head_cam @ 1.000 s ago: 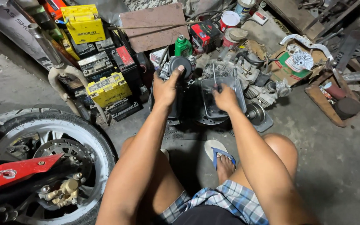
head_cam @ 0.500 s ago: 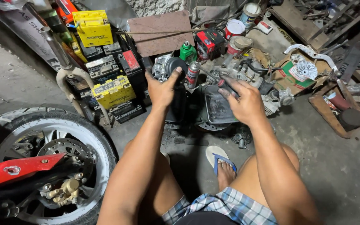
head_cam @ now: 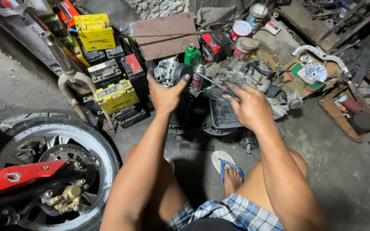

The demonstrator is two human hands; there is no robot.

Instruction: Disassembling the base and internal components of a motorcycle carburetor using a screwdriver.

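My left hand (head_cam: 164, 95) grips a grey metal carburetor (head_cam: 171, 72) with a black round cap, held up above the floor. A thin screwdriver (head_cam: 213, 81) with a red handle sits in my right hand (head_cam: 247, 105), its shaft pointing left toward the carburetor. Below both hands a dirty engine block (head_cam: 225, 113) with an open black cover lies on the concrete. A spray can (head_cam: 198, 78) stands just behind the screwdriver's shaft. My bare knees and a foot in a blue-strapped sandal (head_cam: 227, 166) are in front.
A motorcycle front wheel (head_cam: 50, 164) with brake disc and red fender fills the lower left. Stacked yellow and black batteries (head_cam: 108, 68) stand at the left back. A green bottle (head_cam: 192, 54), paint cans (head_cam: 241, 31), a rusty plate (head_cam: 164, 35) and scrap metal crowd the back and right.
My left hand lifted the carburetor slightly higher. My right hand left the engine block and now holds the screwdriver up toward the carburetor.
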